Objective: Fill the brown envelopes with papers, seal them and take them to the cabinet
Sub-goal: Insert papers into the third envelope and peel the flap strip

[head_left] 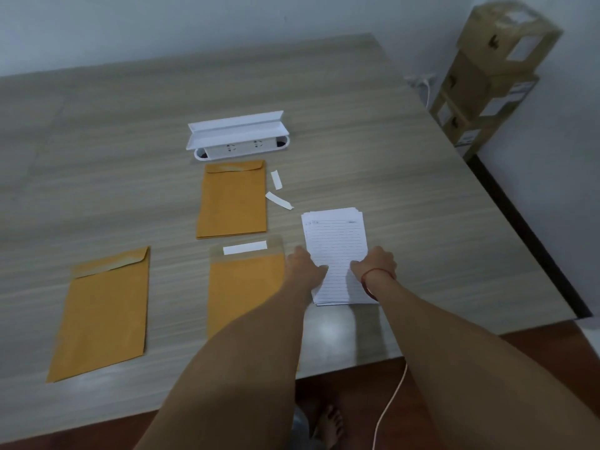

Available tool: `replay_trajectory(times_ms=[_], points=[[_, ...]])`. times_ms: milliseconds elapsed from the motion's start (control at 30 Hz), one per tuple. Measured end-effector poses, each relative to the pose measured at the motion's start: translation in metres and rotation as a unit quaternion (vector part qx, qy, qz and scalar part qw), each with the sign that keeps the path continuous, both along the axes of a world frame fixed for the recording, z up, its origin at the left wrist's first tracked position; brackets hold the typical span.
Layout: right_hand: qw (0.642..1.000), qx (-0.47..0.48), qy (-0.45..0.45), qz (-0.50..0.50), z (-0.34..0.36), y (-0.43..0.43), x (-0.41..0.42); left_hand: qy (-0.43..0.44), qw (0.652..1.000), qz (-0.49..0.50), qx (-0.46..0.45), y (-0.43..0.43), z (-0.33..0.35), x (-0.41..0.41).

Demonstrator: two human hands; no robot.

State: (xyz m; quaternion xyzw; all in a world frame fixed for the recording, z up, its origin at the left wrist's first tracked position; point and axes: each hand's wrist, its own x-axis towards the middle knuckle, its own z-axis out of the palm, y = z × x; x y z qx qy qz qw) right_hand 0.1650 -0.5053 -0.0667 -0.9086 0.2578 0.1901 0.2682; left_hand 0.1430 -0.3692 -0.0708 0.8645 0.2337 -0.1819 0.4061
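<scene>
A stack of lined white papers [336, 241] lies right of centre on the wooden table [406, 190]. My left hand [303, 266] rests on its left edge and my right hand [376, 264] on its right edge, fingers curled on the sheets. Three brown envelopes lie flat: one with its flap open and a white adhesive strip showing [245, 280], just left of the papers and partly under my left forearm; one closed at the near left [104, 313]; and a small pile further back [232, 199].
Two peeled white strips [279, 190] lie beside the back envelopes. A white socket box with its lid up [238, 138] is set into the table. Cardboard boxes [493, 76] are stacked against the wall at the right. A cable [389, 407] hangs below the table edge.
</scene>
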Motion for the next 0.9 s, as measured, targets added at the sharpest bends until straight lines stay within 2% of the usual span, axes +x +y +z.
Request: replay_trajectory(times_ms=[167,300,467,567,633,700,800,900], points=[[0.995,0.071,-0.023,-0.073,-0.005,-0.001,0.001,0.017,1.0,0.02,-0.016,0.0,0.0,0.0],[0.993,0.102,-0.025,-0.059,-0.013,-0.005,0.002,0.021,0.999,0.025,-0.007,-0.003,0.0,0.001],[0.995,0.073,-0.051,-0.047,-0.012,-0.004,0.002,0.026,0.999,0.026,-0.003,-0.005,-0.001,0.001],[0.998,0.012,-0.065,-0.001,-0.007,-0.002,0.001,0.027,0.999,0.033,-0.006,-0.006,-0.004,0.002],[0.996,0.006,-0.082,0.021,-0.004,0.0,0.001,0.025,0.999,0.036,-0.005,-0.007,-0.003,0.003],[0.995,0.044,-0.091,0.017,-0.002,0.003,-0.001,0.028,0.999,0.039,-0.006,-0.007,-0.002,0.004],[0.98,0.175,-0.088,-0.033,0.004,0.005,-0.004,0.032,0.998,0.047,-0.006,-0.009,0.0,0.006],[0.967,0.241,-0.067,-0.04,0.012,0.002,-0.006,0.016,0.997,0.068,0.046,-0.008,0.002,0.005]])
